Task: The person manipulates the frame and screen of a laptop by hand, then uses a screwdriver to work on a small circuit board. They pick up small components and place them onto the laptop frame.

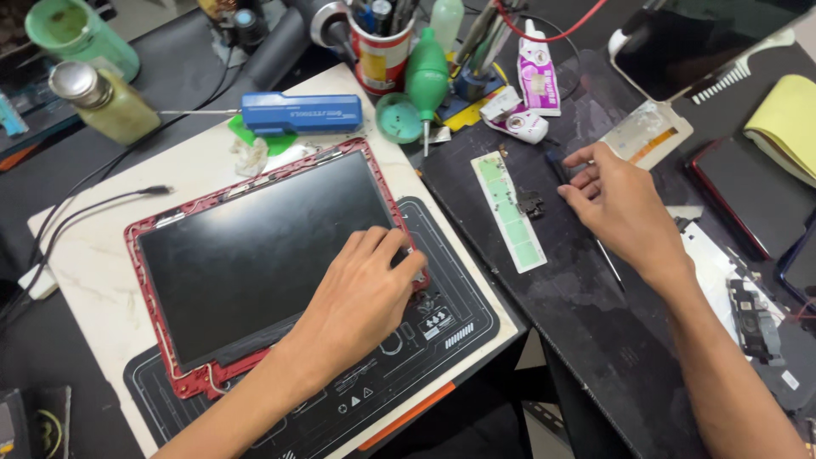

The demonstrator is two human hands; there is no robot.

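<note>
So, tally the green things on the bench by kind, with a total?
Green air-blower bulb: 1
Round green cap beside it: 1
Pale green strip between the hands: 1
Green lidded jar at top left: 1
Green scrap under the blue case: 1
Total: 5

Left hand (361,289) rests palm-down, fingers loosely curled; right hand (616,204) reaches forward, fingers bent, palm down.
</note>
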